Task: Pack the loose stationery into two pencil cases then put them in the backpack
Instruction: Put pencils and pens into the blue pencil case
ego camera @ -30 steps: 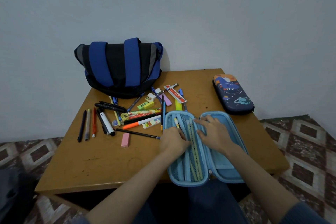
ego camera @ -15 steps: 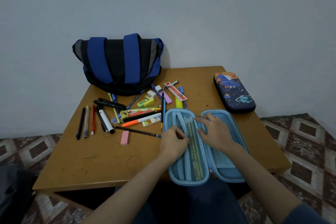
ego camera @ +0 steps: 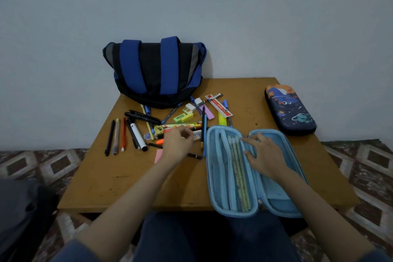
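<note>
Stationery [ego camera: 180, 121] lies scattered across the far middle of the wooden bench [ego camera: 127, 181], just in front of a blue and black backpack [ego camera: 155, 70] that stands against the wall. Off to the left of the heap, a dark pen [ego camera: 110, 137], a grey pen [ego camera: 116, 136] and a red pen [ego camera: 123, 134] lie side by side, with a white marker [ego camera: 138, 136] next to them. A pink eraser [ego camera: 158, 155] sits nearest the person, partly hidden by the left wrist.

The left hand [ego camera: 177, 144] hovers over the near edge of the heap, fingers curled inward. From where I stand, I cannot tell whether its grip has closed on anything or is merely bent above the pens.

A light blue pencil case [ego camera: 278, 198] lies opened flat at the near right of the bench, its near end hanging a little over the edge. The left half has a mesh pocket, and several yellowish pencils [ego camera: 240, 172] lie lengthwise in it. The right hand [ego camera: 263, 155] rests flat on the case with its fingers straight and spread, across the middle fold and the right half; its grip is loose and holds nothing.

A blue pencil [ego camera: 204, 134] lies just beside the open case's left rim. The second pencil case [ego camera: 291, 112], dark blue with a cartoon space print, lies zipped closed at the far right corner, well apart from the heap.
</note>
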Demonstrator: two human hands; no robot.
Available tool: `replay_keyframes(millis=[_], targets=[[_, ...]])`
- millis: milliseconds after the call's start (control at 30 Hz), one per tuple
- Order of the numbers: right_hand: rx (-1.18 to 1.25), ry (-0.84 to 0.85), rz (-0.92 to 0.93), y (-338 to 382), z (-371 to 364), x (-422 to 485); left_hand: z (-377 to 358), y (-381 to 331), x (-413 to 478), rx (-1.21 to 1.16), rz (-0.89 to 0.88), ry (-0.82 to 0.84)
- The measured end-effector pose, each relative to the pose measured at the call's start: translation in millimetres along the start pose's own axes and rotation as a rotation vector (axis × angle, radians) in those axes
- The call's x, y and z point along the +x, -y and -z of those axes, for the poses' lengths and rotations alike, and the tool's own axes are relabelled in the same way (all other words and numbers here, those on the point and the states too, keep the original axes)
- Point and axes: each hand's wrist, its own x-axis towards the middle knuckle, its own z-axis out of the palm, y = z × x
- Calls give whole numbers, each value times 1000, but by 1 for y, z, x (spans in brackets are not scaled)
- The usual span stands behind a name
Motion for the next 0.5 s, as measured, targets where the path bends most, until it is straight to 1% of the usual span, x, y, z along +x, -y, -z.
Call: replay_keyframes(millis=[67,100,233,333,500], targets=[[-2,0,-2,-1,1,0,16,19,12,153,28,-46],[-1,0,-1,0,0,1,25,28,17,220,68,-56],[0,0,-3,-1,-1,1,43,53,31,442,338,-75],[4,-4,3,-1,-2,0,46,60,35,454,418,-68],[-7,-2,-3,-1,-1,0,42,60,37,395,457,-12]])
